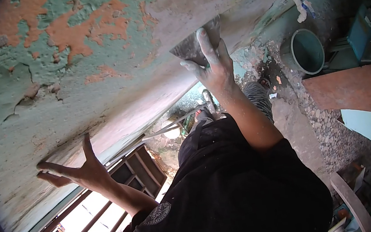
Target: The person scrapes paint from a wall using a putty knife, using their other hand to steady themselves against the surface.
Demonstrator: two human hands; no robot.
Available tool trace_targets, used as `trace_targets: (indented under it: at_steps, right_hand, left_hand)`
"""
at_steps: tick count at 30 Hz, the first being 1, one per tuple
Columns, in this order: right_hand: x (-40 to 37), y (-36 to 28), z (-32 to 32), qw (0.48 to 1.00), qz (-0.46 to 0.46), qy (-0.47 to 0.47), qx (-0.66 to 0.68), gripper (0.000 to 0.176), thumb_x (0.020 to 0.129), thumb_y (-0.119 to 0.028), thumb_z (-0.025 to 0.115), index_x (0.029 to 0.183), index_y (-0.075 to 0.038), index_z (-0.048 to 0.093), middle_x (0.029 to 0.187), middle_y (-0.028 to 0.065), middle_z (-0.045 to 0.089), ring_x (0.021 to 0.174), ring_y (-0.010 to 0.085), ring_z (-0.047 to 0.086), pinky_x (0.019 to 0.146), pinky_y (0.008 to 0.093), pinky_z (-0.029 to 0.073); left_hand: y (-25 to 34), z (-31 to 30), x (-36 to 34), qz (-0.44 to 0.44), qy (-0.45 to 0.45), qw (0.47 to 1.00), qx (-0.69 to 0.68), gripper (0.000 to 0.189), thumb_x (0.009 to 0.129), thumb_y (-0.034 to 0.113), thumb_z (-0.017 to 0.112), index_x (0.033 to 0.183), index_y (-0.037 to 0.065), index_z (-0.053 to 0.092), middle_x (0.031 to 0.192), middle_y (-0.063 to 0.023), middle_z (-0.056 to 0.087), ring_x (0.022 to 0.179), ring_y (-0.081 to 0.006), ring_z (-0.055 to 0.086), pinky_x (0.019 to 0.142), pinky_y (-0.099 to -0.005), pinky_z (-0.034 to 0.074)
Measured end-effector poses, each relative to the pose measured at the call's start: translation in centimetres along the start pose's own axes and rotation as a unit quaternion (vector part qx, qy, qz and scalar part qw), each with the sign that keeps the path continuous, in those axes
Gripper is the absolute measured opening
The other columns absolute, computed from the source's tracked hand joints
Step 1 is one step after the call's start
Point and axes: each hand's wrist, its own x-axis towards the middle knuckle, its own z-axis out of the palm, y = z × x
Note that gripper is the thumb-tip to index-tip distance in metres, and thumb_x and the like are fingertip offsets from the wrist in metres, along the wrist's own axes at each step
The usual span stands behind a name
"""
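Observation:
My right hand (217,71) grips a putty knife with a wide, dull metal blade (188,48). One finger lies stretched along the blade, and the handle is hidden in the palm. The blade's broad edge is at the wall (116,95), where a smooth greyish patch (193,1) shows. My left hand (82,173) is open, its fingers spread, with the fingertips at the lower part of the wall. Peeling green paint and orange patches (92,29) cover the wall at the upper left, and a crack (32,87) runs below them. Pale dust coats my right fingers.
A grey bucket (308,51) stands on the floor at the right, near a white pipe (298,6). A brown board (347,88) and a pale blue sheet (363,125) lie beyond pebbled flooring (333,135). A barred window (94,224) is at lower left.

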Motion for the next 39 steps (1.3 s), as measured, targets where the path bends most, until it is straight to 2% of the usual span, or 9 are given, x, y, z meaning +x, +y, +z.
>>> trace_targets:
  at_steps: [11, 13, 16, 20, 22, 25, 28, 34, 39]
  right_hand:
    - [-1.4, -0.3, -0.8, 0.999, 0.031, -0.029, -0.006, 0.072, 0.073, -0.041, 0.073, 0.135, -0.020, 0.044, 0.089, 0.0199, 0.051, 0.068, 0.0331, 0.060, 0.051, 0.0394, 0.054]
    - [-1.7, -0.8, -0.8, 0.994, 0.082, -0.074, 0.003, 0.074, 0.072, -0.033, 0.077, 0.135, -0.011, 0.044, 0.099, 0.0231, 0.053, 0.084, 0.0375, 0.059, 0.064, 0.0408, 0.051]
    - [-1.7, -0.1, -0.2, 0.999, 0.045, -0.024, -0.004, 0.071, 0.073, -0.042, 0.073, 0.135, -0.021, 0.044, 0.087, 0.0208, 0.051, 0.069, 0.0347, 0.060, 0.050, 0.0406, 0.053]
    - [-1.6, -0.4, -0.4, 0.998, 0.050, -0.027, -0.008, 0.071, 0.074, -0.043, 0.072, 0.135, -0.021, 0.044, 0.087, 0.0212, 0.050, 0.067, 0.0354, 0.061, 0.049, 0.0402, 0.052]
    - [-1.7, -0.8, -0.6, 0.994, 0.084, -0.068, -0.008, 0.075, 0.072, -0.035, 0.076, 0.135, -0.011, 0.044, 0.096, 0.0249, 0.053, 0.082, 0.0389, 0.060, 0.063, 0.0417, 0.051]
    - [-1.8, -0.8, -0.3, 0.995, 0.080, -0.057, -0.010, 0.074, 0.072, -0.036, 0.076, 0.134, -0.011, 0.045, 0.098, 0.0253, 0.054, 0.085, 0.0396, 0.060, 0.065, 0.0420, 0.051]
    - [-1.2, -0.3, 0.2, 0.999, 0.033, 0.001, -0.014, 0.070, 0.074, -0.044, 0.071, 0.134, -0.019, 0.045, 0.087, 0.0218, 0.052, 0.067, 0.0359, 0.061, 0.049, 0.0391, 0.052]
    - [-0.9, -0.5, 0.1, 0.999, 0.042, 0.003, -0.004, 0.069, 0.074, -0.043, 0.071, 0.134, -0.019, 0.045, 0.087, 0.0189, 0.053, 0.070, 0.0353, 0.061, 0.052, 0.0395, 0.053]
    - [0.2, -0.6, -0.6, 0.999, 0.038, 0.011, 0.002, 0.069, 0.074, -0.043, 0.071, 0.134, -0.020, 0.046, 0.087, 0.0180, 0.053, 0.070, 0.0334, 0.061, 0.052, 0.0384, 0.053]
  left_hand:
    - [0.2, -0.2, 0.1, -0.019, -0.003, 1.000, -0.007, 0.116, 0.062, 0.052, 0.079, 0.147, 0.023, 0.006, 0.146, -0.0266, -0.002, 0.136, -0.0422, 0.003, 0.093, -0.0666, 0.038]
    - [0.0, -0.2, 0.0, -0.018, -0.004, 1.000, 0.001, 0.116, 0.062, 0.052, 0.079, 0.147, 0.023, 0.006, 0.146, -0.0269, -0.001, 0.136, -0.0419, 0.003, 0.093, -0.0666, 0.037]
    - [0.0, -0.1, 0.1, -0.010, 0.003, 1.000, 0.006, 0.116, 0.062, 0.054, 0.078, 0.147, 0.023, 0.005, 0.147, -0.0272, 0.000, 0.136, -0.0412, 0.002, 0.094, -0.0667, 0.036]
    - [0.2, -0.1, 0.1, -0.018, 0.003, 1.000, 0.002, 0.116, 0.062, 0.054, 0.078, 0.147, 0.024, 0.006, 0.147, -0.0276, 0.000, 0.136, -0.0410, 0.003, 0.095, -0.0677, 0.034]
    - [0.2, -0.1, 0.1, -0.019, 0.003, 1.000, 0.002, 0.116, 0.062, 0.054, 0.078, 0.147, 0.024, 0.006, 0.147, -0.0277, 0.000, 0.136, -0.0411, 0.003, 0.095, -0.0680, 0.033]
    - [0.0, 0.0, 0.0, -0.032, 0.006, 0.999, 0.002, 0.115, 0.061, 0.058, 0.077, 0.147, 0.028, 0.006, 0.148, -0.0240, 0.001, 0.137, -0.0397, 0.009, 0.098, -0.0641, 0.034]
    - [0.2, 0.0, 0.0, -0.035, 0.012, 0.999, 0.001, 0.115, 0.061, 0.057, 0.077, 0.147, 0.028, 0.006, 0.148, -0.0240, 0.001, 0.136, -0.0403, 0.009, 0.097, -0.0646, 0.034]
    - [-0.1, 0.0, 0.0, 0.012, 0.024, 0.999, -0.017, 0.113, 0.061, 0.052, 0.079, 0.147, 0.023, 0.011, 0.145, -0.0274, 0.001, 0.136, -0.0430, 0.005, 0.092, -0.0681, 0.036]
    - [0.7, -0.4, 0.1, -0.045, -0.011, 0.999, -0.014, 0.114, 0.062, 0.054, 0.078, 0.147, 0.024, 0.009, 0.146, -0.0268, -0.002, 0.135, -0.0442, 0.006, 0.092, -0.0671, 0.037]
